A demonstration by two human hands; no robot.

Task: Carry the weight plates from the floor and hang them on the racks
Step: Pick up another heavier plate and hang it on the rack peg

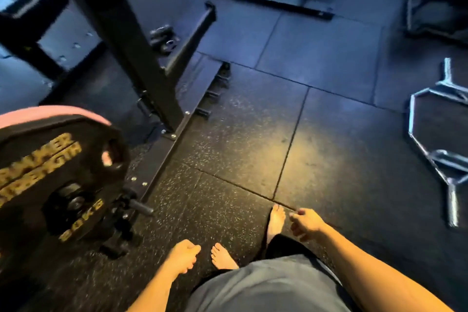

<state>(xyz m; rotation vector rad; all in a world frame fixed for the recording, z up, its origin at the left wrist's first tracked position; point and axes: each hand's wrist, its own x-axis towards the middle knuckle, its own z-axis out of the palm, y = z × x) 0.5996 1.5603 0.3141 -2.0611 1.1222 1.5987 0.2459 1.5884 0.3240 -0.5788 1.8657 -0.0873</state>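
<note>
A black weight plate [58, 172] with gold lettering and "20KG" hangs on a peg of the black rack [121, 40] at the left, with a pink plate [50, 112] just behind it. My left hand [182, 256] hangs low near my left foot, fingers loosely curled, holding nothing. My right hand [305, 223] is out in front of my right foot, fingers loosely curled and empty. Both hands are well apart from the plates.
The rack's floor rail [177, 132] with short pegs runs diagonally across the rubber floor. A chrome hex bar [440, 139] lies on the floor at the right. A small plate [167, 42] lies behind the rack. More dark frames stand at the back.
</note>
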